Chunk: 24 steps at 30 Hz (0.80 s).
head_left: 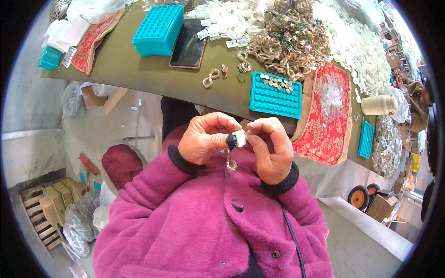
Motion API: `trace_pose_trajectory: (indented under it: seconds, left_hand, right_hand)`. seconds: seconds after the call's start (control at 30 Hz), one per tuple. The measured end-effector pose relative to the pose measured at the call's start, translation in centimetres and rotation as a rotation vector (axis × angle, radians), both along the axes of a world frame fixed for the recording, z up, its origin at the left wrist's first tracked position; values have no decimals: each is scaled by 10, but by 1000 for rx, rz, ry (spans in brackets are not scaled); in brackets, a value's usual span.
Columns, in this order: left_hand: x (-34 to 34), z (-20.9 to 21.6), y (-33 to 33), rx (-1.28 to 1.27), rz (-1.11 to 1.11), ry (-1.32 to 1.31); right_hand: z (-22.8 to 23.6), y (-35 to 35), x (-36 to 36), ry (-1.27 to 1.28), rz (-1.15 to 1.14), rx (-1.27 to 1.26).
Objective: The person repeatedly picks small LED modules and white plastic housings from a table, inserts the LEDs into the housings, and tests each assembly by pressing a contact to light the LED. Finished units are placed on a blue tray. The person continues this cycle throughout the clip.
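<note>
In front of the purple coat, my left hand (206, 139) pinches a small white plastic case (239, 138) between thumb and fingers. Something black (230, 140) sits at the thumb tip, against the case. A small coil of clear wire (231, 163) dangles below that hand. My right hand (271, 150) is closed in a pinch at the case's right side; what lies between its fingertips is too small to make out. Beyond the hands, a teal tray (276, 107) with several round silver cells (277, 83) lies at the table's near edge.
Two coiled wires (212, 78) (244, 61) lie on the green table (134, 74). Behind are a phone (187, 44), a teal box (157, 30), piled wire coils (292, 37) and white cases (357, 55). A red patterned cloth (322, 143) overhangs the edge at right.
</note>
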<state>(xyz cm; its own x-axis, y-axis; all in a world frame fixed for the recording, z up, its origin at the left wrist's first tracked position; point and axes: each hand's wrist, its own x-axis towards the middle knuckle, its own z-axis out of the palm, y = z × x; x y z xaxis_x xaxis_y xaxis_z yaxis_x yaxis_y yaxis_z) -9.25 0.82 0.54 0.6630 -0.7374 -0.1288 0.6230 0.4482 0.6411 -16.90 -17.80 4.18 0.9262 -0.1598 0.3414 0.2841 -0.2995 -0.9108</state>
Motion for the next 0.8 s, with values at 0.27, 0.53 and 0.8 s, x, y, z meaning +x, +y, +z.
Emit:
trace_pose_trajectory:
  seconds: [0.27,0.53,0.8]
  left_hand:
    - [16,7,-7,-55,-63,73]
    - [41,17,-28,16,-92,144]
    - [57,23,-39,-9,-109,102]
  right_hand:
    - [6,-13,14,-114,-13,-194]
    - [19,-34,38,-236,26,-404]
    - [29,-43,56,-201,72,-330]
